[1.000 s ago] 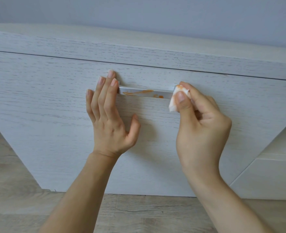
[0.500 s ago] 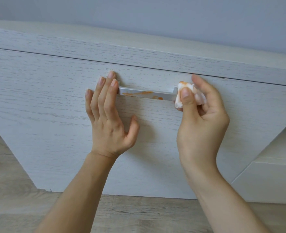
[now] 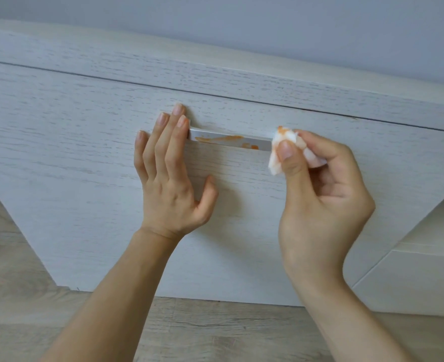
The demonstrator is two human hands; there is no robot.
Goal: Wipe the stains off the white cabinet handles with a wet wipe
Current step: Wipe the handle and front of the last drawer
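Note:
A white bar handle runs across the pale wood-grain cabinet door. Orange stains streak its front face near the left and the middle. My left hand lies flat on the door with straight fingers, its fingertips covering the handle's left end. My right hand pinches a folded white wet wipe between thumb and fingers at the handle's right end. The wipe carries orange smears on its top. The handle's right end is hidden behind the wipe.
A thick cabinet top overhangs the door, with a grey wall behind. A lower white unit stands at the right. Wood-look floor lies below.
My right hand has turned palm-up at the handle's right end, showing more of the stained wipe. My left hand has stayed flat on the door.

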